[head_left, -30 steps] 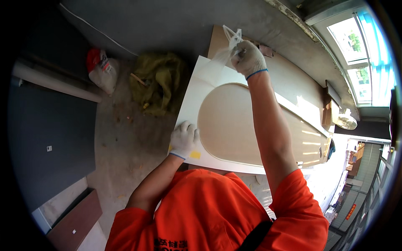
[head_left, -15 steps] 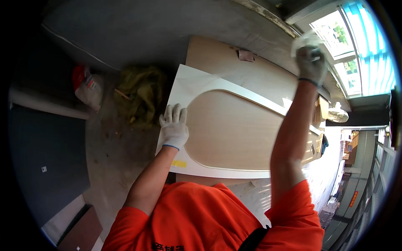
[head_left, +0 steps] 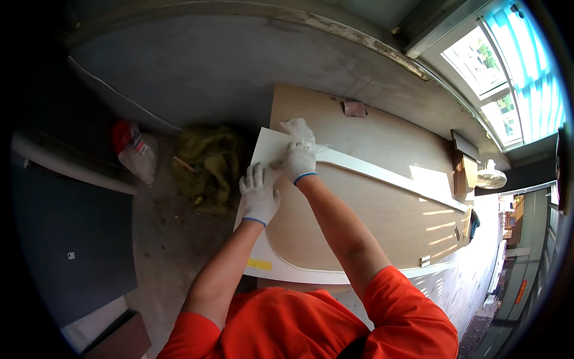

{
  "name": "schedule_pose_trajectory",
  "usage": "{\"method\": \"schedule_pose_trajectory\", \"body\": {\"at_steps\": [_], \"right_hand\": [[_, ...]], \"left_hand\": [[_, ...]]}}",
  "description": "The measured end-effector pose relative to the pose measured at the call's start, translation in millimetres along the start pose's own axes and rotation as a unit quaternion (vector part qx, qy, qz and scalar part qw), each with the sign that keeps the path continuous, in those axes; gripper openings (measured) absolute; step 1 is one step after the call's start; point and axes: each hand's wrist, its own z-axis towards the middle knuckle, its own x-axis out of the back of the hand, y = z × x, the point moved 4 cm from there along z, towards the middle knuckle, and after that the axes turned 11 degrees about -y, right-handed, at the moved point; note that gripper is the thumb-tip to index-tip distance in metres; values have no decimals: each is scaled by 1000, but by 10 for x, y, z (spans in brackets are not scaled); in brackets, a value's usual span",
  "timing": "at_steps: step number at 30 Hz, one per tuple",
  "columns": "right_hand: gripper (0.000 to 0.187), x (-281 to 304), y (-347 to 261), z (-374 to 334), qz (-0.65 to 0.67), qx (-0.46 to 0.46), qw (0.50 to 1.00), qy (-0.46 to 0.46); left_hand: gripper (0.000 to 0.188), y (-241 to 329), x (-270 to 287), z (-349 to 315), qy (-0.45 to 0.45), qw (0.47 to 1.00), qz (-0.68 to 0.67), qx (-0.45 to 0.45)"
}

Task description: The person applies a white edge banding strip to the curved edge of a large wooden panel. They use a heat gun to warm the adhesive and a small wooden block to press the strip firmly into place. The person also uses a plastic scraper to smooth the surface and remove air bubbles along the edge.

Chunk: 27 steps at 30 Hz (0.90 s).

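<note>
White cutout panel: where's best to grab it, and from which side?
Probably the left end of the white panel, coming from the person's left and pinching top and underside. It lies flat, floor shows beyond that edge, and that end is broader than the slim far strip. The left hand rests there.

Left gloved hand (head_left: 261, 194) flat on white arch-cutout panel (head_left: 272, 143). Right gloved hand (head_left: 299, 161) just beside, gripping crumpled clear plastic film (head_left: 298, 129). Tan board (head_left: 359, 137) under panel. Yellow strip (head_left: 259, 264) on panel. Olive cloth heap (head_left: 209, 170), red-white sack (head_left: 136, 154) on floor, left. Fan (head_left: 491, 177) far right.
</note>
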Motion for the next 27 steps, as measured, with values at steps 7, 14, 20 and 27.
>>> {"method": "schedule_pose_trajectory", "body": {"at_steps": [7, 14, 20, 27], "right_hand": [[39, -248, 238, 478, -6, 94, 995, -14], [14, 203, 654, 455, 656, -81, 747, -73], [23, 514, 1221, 483, 835, -94, 540, -45], [14, 1954, 3136, -565, 895, 90, 415, 138]], "left_hand": [[72, 63, -128, 174, 20, 1000, 10, -9], [72, 75, -45, 137, 50, 998, -2, -23], [68, 91, -51, 133, 57, 998, 7, -23], [69, 64, -124, 159, 49, 999, 2, -12]]}}
